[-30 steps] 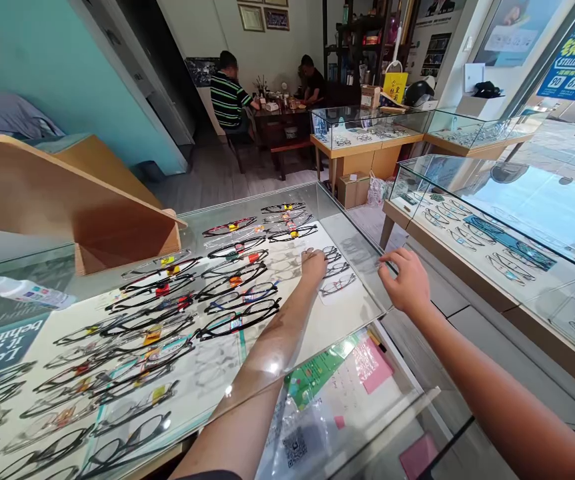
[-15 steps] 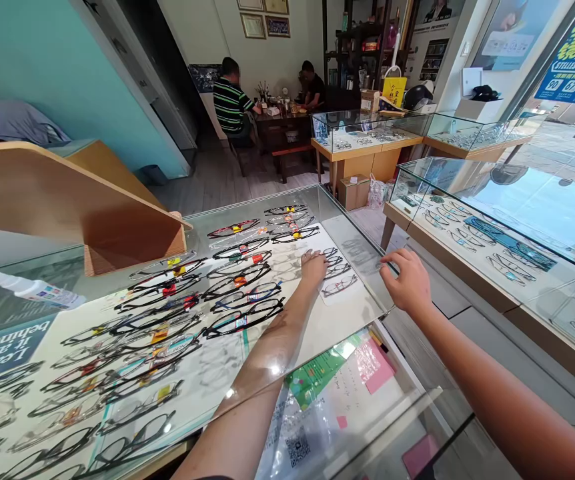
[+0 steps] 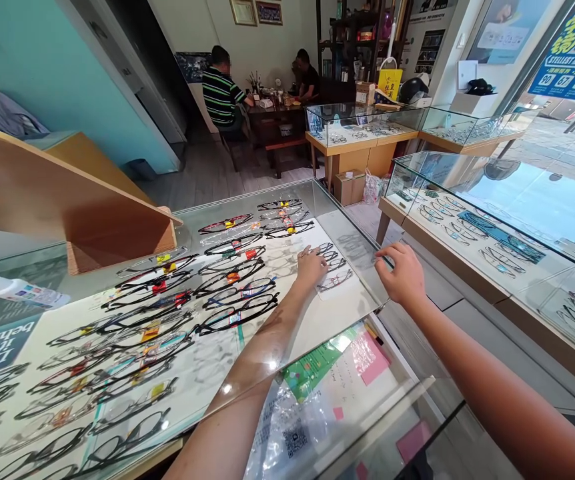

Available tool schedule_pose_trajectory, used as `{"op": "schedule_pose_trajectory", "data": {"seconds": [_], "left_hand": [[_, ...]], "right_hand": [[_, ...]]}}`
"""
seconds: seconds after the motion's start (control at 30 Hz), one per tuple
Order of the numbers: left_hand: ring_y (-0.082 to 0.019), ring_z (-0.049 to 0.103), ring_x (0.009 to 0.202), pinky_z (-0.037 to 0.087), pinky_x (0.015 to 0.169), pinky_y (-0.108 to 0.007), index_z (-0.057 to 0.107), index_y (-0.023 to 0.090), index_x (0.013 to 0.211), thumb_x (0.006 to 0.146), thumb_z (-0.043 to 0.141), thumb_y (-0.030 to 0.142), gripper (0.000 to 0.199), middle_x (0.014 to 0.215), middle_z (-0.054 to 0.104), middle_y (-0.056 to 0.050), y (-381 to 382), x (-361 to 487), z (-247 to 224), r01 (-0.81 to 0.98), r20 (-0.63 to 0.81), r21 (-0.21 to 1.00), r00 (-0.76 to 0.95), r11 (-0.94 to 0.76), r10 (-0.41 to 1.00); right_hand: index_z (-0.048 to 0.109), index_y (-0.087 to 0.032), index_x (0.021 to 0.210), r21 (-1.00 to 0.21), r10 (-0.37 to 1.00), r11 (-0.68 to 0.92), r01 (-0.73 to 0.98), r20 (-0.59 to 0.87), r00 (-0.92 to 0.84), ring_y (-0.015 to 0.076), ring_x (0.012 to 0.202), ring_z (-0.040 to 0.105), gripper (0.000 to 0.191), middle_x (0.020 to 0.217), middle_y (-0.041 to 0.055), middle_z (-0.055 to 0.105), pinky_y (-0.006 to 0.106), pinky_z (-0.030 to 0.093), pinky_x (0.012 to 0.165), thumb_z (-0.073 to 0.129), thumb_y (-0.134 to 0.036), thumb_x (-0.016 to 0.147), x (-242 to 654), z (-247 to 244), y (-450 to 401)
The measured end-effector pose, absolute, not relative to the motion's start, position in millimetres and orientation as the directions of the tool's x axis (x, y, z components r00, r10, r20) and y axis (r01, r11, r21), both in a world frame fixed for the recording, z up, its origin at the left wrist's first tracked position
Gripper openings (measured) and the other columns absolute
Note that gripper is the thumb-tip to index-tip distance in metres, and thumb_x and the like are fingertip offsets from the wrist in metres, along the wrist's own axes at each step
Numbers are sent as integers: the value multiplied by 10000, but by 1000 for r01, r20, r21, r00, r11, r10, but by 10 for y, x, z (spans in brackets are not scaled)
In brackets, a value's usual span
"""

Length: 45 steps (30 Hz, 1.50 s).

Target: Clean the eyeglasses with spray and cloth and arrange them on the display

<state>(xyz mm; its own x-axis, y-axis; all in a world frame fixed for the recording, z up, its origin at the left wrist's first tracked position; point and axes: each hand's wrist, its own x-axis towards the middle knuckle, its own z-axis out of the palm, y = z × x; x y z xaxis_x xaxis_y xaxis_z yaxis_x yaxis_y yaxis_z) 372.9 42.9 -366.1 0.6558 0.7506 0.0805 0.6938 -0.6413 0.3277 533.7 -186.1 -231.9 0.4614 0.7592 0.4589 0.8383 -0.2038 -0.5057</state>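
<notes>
My left hand (image 3: 311, 267) is inside the glass display case, seen through its top, at the left ends of a small group of eyeglasses (image 3: 334, 267) on a white sheet. Its fingers are bent over the frames, and whether they grip one is hard to tell. At the case's right edge is my right hand (image 3: 400, 272), thumb and curled fingers around the glass rim. Rows of eyeglasses with coloured tags (image 3: 240, 313) lie left of my left forearm. Below the case, an open drawer holds a green leaflet (image 3: 312, 368) and pink paper (image 3: 371, 360).
A white spray bottle (image 3: 22, 291) lies on the glass at the left, near a wooden stand (image 3: 117, 247). Another glass showcase (image 3: 467, 267) stands to the right. Two people (image 3: 222, 93) sit at a dark table at the back.
The whole view has shifted slightly, so the case and glasses appear a little further left. My left hand's fingers have moved slightly by the small group of glasses; my right hand stays at the edge.
</notes>
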Motion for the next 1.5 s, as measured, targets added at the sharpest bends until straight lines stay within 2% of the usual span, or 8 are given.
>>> {"op": "schedule_pose_trajectory", "data": {"seconds": [0.17, 0.73, 0.9, 1.0, 1.17, 1.3, 1.5], "left_hand": [[-379, 349, 1635, 288, 1296, -594, 843, 278, 1010, 933, 733, 365, 160, 1639, 592, -53, 450, 3760, -3730, 684, 92, 349, 656, -641, 749], [-370, 427, 1569, 326, 1267, -576, 853, 268, 954, 937, 715, 345, 158, 1601, 625, -68, 279, 3773, -3687, 677, 85, 380, 653, -630, 753], [-364, 353, 1618, 326, 1277, -553, 821, 260, 1127, 963, 715, 409, 247, 1691, 523, -88, 199, 3721, -3599, 665, 169, 372, 638, -648, 752], [-353, 355, 1617, 334, 1277, -548, 831, 278, 1037, 966, 722, 432, 202, 1648, 572, -60, 108, 3680, -3624, 619, 210, 359, 676, -699, 707], [-369, 330, 1633, 311, 1295, -579, 857, 285, 907, 946, 744, 396, 163, 1621, 602, -46, -30, 3654, -3781, 562, 188, 352, 741, -749, 645], [-345, 339, 1633, 323, 1289, -579, 857, 289, 895, 964, 706, 353, 178, 1608, 618, -34, -58, 3676, -3842, 573, 171, 358, 736, -737, 655], [-364, 368, 1614, 332, 1280, -580, 857, 280, 885, 959, 699, 348, 187, 1601, 624, -41, -53, 3696, -3789, 583, 164, 355, 730, -730, 663]], "right_hand": [[755, -240, 966, -508, 761, -213, 835, 450, 467, 300, 1021, 640, 203, 1075, 70, 769, 460, 507, 854, 567, -314, 972, 5329, -2305, -1862], [753, -249, 963, -512, 757, -212, 832, 452, 471, 299, 1025, 638, 202, 1083, 71, 775, 455, 508, 870, 559, -304, 968, 5332, -2310, -1861], [750, -251, 957, -510, 761, -202, 836, 456, 462, 301, 1011, 635, 193, 1084, 73, 778, 458, 509, 861, 563, -300, 965, 5340, -2301, -1866], [751, -254, 948, -506, 764, -200, 839, 455, 457, 305, 1010, 635, 192, 1083, 80, 778, 463, 510, 865, 566, -302, 967, 5348, -2301, -1864], [754, -252, 953, -508, 764, -205, 837, 451, 461, 307, 1014, 635, 198, 1085, 84, 776, 464, 511, 870, 563, -301, 968, 5352, -2302, -1861], [754, -248, 958, -511, 765, -202, 836, 451, 460, 298, 998, 627, 203, 1081, 76, 772, 458, 509, 867, 559, -303, 971, 5347, -2296, -1867], [750, -250, 955, -508, 766, -202, 837, 450, 459, 299, 1001, 626, 190, 1077, 75, 772, 461, 504, 870, 567, -301, 966, 5343, -2286, -1870]]}}
